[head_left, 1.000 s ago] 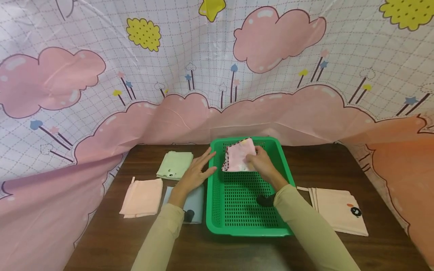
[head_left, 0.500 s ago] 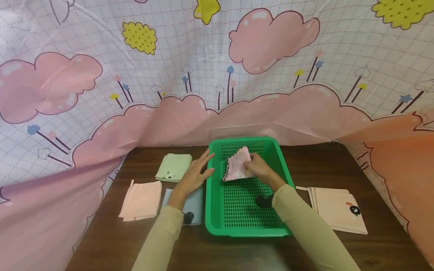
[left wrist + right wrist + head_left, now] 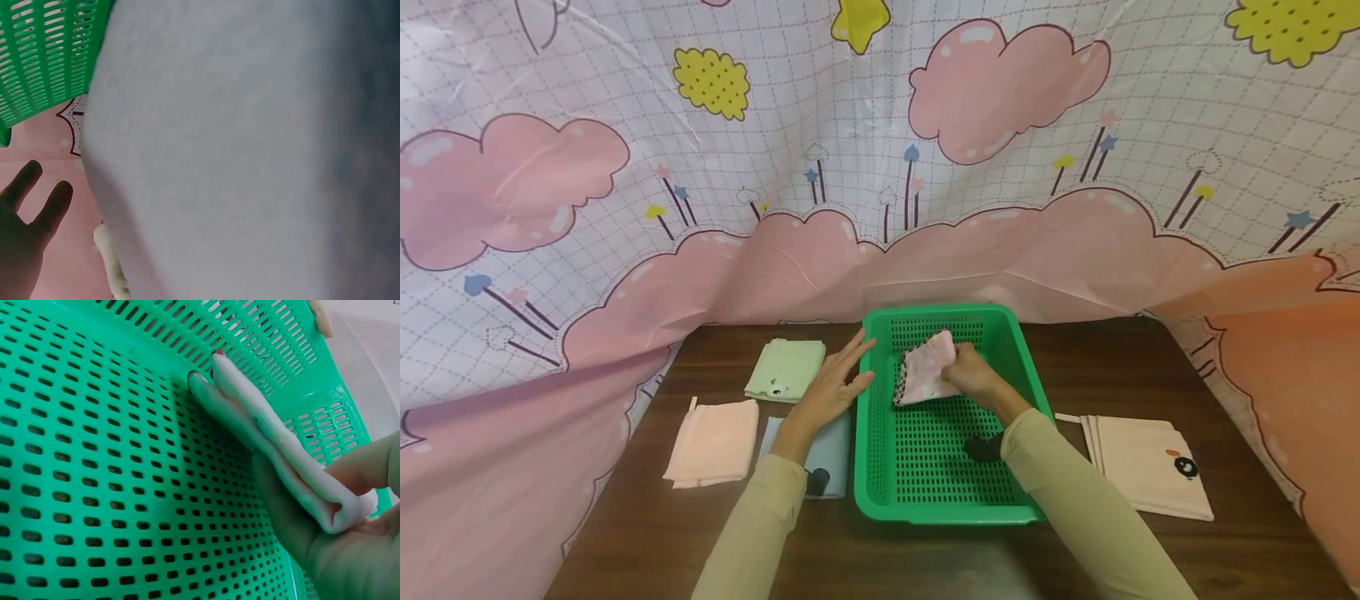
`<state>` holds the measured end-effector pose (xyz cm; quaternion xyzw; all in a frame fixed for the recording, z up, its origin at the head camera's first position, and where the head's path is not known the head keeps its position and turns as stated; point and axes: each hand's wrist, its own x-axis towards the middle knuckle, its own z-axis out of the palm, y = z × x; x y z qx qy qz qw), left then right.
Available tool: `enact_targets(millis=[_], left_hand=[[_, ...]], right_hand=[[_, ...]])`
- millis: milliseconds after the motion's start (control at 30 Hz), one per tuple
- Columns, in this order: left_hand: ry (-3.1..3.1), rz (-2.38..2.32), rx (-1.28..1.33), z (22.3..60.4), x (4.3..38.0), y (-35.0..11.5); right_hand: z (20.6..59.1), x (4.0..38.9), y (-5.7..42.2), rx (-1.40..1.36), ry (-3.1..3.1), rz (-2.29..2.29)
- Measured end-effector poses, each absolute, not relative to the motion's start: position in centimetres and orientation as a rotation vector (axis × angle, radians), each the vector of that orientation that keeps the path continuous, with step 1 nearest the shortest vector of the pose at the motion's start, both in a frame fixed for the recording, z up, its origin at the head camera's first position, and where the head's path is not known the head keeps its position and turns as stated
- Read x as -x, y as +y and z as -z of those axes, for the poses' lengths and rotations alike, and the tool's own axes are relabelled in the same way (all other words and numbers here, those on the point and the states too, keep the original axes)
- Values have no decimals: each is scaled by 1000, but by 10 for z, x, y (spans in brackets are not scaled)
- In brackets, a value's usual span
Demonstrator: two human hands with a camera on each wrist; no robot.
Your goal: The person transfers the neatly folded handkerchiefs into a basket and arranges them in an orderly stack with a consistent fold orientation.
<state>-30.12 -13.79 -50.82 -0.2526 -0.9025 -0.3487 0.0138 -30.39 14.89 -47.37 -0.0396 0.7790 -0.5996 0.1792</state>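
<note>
A folded pink towel with a dark checked edge is inside the green plastic basket, toward its back left. My right hand pinches the towel's right side between thumb and fingers. In the right wrist view the folded layers of the towel lean close over the slotted basket floor, gripped by the right hand. My left hand has its fingers spread, with the fingertips right at the basket's left rim. In the left wrist view the left hand shows straight fingers below the basket wall.
Left of the basket lie a folded green towel, a pink towel and a blue towel, partly under the left arm. A cream towel lies at the right. A patterned cloth hangs behind the wooden table.
My right hand has lowered the folded pink towel deeper into the basket and slightly toward me. The left hand has stayed at the left rim.
</note>
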Motion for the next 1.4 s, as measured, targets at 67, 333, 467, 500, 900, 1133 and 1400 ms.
enact_targets(millis=[67,333,467,500,900,1133,1400], left_hand=[[-2808,1088,792,508,301,-138],[-2796,1084,807,508,301,-139],[-2792,1093,811,509,301,-139],[-2793,1094,811,509,301,-139],[-2770,1098,824,511,303,-139],[-2773,1087,827,508,303,-137],[-2783,1080,810,507,302,-138]], right_hand=[[474,304,149,109,2209,1690],[472,300,149,120,2282,1631],[472,298,150,154,2331,1606],[473,299,150,152,2349,1593],[469,298,149,-2,2466,1283],[466,297,152,-41,2546,1210],[463,296,151,-21,2574,1217]])
